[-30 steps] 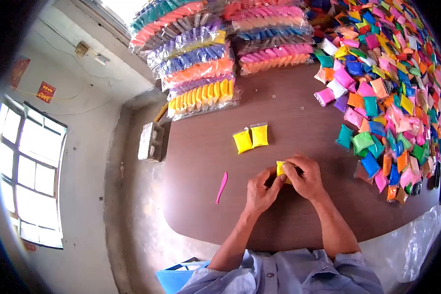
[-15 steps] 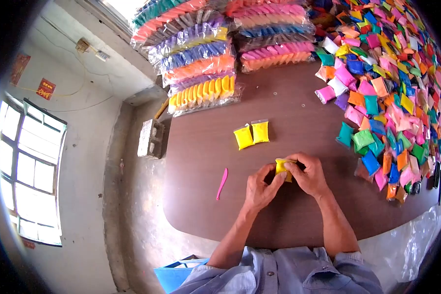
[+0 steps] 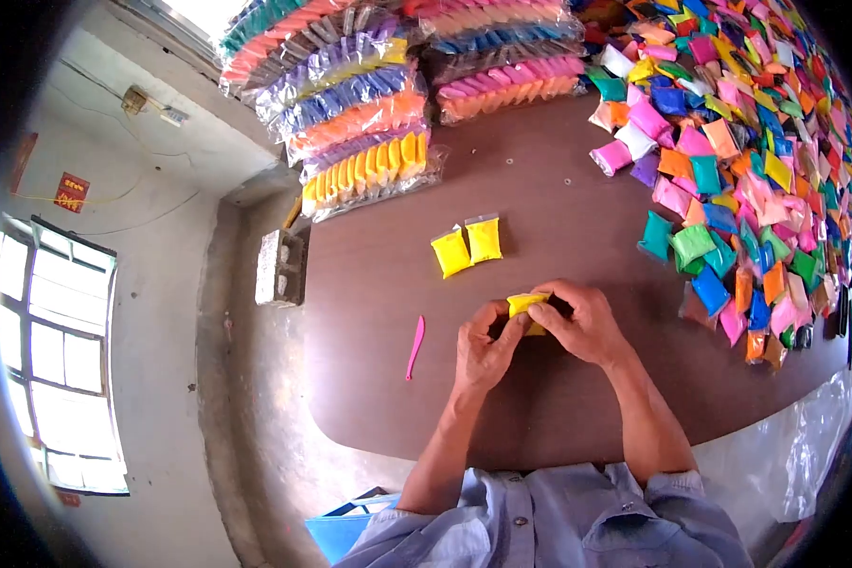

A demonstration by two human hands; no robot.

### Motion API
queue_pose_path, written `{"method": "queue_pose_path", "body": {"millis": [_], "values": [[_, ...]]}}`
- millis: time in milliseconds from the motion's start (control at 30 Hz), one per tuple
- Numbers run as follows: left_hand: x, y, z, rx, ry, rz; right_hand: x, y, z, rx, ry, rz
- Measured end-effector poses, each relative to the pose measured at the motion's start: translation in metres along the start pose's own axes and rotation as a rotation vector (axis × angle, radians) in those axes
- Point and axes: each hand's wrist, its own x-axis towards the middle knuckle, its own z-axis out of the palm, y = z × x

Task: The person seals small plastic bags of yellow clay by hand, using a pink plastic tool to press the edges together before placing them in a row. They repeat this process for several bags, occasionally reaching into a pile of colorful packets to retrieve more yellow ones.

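Note:
A small yellow packet (image 3: 526,304) is held between my two hands near the front of the brown table (image 3: 369,275). My left hand (image 3: 486,350) grips its left side with thumb and fingers. On its right side, my right hand (image 3: 580,324) has its thumb on the packet's face and its fingers behind. Part of the packet is hidden by the fingers. Two more yellow packets, one on the left (image 3: 452,253) and one on the right (image 3: 484,239), lie side by side beyond my hands. A pink plastic knife (image 3: 416,347) lies to the left.
Clear bags of coloured packets (image 3: 364,170) are stacked at the back left of the table. A large heap of loose coloured packets (image 3: 719,189) covers the right side. A blue container (image 3: 346,530) stands below the front edge, and a concrete block (image 3: 280,268) is on the floor.
The camera view has shifted slightly. Both hands still hold the yellow packet, which now looks more tilted or folded between the fingers. The other packets and the knife lie as before.

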Motion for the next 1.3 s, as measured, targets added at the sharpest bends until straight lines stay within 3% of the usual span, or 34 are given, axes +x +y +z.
{"method": "queue_pose_path", "body": {"millis": [133,400,733,800,933,1000,1233,1300], "values": [[-0.001,0.008,0.004,-0.130,0.014,-0.124,0.002,0.004,0.000,0.041,0.002,-0.002],[0.000,-0.002,0.001,0.022,0.049,-0.032,-0.001,-0.004,0.000,-0.049,-0.013,-0.055],[-0.001,0.003,0.004,-0.221,0.076,-0.085,0.001,0.006,0.002,-0.029,-0.004,-0.053],[0.000,-0.003,0.002,-0.058,0.082,0.011,0.000,0.001,0.002,-0.019,-0.031,-0.043],[0.000,-0.009,-0.003,-0.111,0.058,-0.031,0.000,-0.004,0.002,-0.059,-0.001,-0.091],[-0.001,-0.013,-0.004,-0.070,0.036,-0.017,0.002,-0.003,0.002,0.122,0.005,0.007],[0.000,-0.004,0.003,0.006,0.023,-0.015,0.002,0.008,0.004,0.076,0.081,-0.068],[0.004,-0.009,0.003,0.159,-0.026,0.179,0.003,0.007,0.004,0.143,0.103,-0.048]]}}
